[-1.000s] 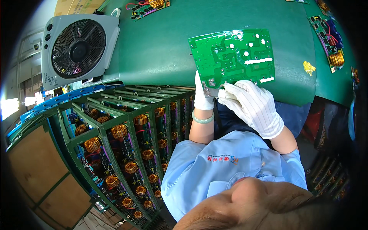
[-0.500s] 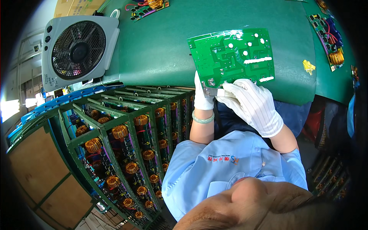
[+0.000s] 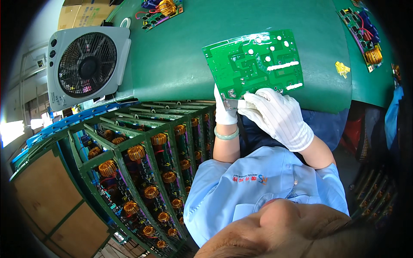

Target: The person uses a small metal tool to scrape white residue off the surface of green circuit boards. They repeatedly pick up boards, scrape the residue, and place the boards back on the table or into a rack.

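A green circuit board [image 3: 254, 60] is raised above the near edge of the green table, its soldered side with white blobs and strips facing up. My left hand [image 3: 225, 114], in a white glove, grips it by the lower left corner; most of those fingers are hidden behind the board. At that corner lies a flat grey metal piece [image 3: 231, 104], like a small blade. The gloved right hand [image 3: 279, 118] has thumb and fingers pinched together at the right end of this piece, against the lower edge of the board. What exactly the piece is cannot be made out.
A grey box fan [image 3: 88, 66] stands at the left. Below it, a green metal rack [image 3: 118, 150] holds several boards with copper coils. More coil boards lie on the table [image 3: 172, 51], at the far edge [image 3: 162, 13] and at the right [image 3: 365, 38], near a yellow scrap [image 3: 342, 69].
The whole view has turned slightly, so the board and table things sit a little further left. Both hands keep the same grip; the right hand's pinch has barely shifted.
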{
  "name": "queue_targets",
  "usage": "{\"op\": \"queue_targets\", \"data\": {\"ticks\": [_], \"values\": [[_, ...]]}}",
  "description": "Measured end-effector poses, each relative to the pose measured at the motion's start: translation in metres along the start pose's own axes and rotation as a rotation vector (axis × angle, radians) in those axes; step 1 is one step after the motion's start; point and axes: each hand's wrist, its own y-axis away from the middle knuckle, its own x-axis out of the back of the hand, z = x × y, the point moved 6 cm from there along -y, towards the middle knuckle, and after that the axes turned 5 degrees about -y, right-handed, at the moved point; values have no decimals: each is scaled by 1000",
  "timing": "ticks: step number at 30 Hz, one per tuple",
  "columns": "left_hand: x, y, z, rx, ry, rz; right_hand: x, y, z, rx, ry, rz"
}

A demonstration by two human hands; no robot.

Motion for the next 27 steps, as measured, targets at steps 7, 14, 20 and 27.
{"op": "queue_targets", "data": {"ticks": [7,14,20,27], "values": [[5,3,-3,39,-12,125,-3,4,1,17,-19,24],[10,8,2,-82,-68,17,3,3,-4,4,-39,30],[15,7,6,-155,-245,161,35,17,21,-96,-56,121],[29,-2,-5,-95,28,88,116,85,118,-960,-110,493]]}}
